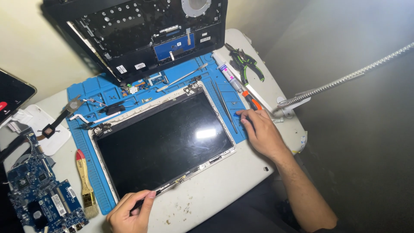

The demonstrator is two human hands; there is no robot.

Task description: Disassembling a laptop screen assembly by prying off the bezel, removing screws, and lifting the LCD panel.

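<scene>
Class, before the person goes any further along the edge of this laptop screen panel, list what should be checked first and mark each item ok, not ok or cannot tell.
1. Screen panel lies flat on the blue mat: ok.
2. Left hand grips a thin dark tool at the panel's lower edge: ok.
3. Right hand rests beside the panel's right edge: ok.
4. Tool tip seated under the bezel: cannot tell.
5. Tweezers off the glass: ok.
6. Brush off the panel: ok.
</scene>
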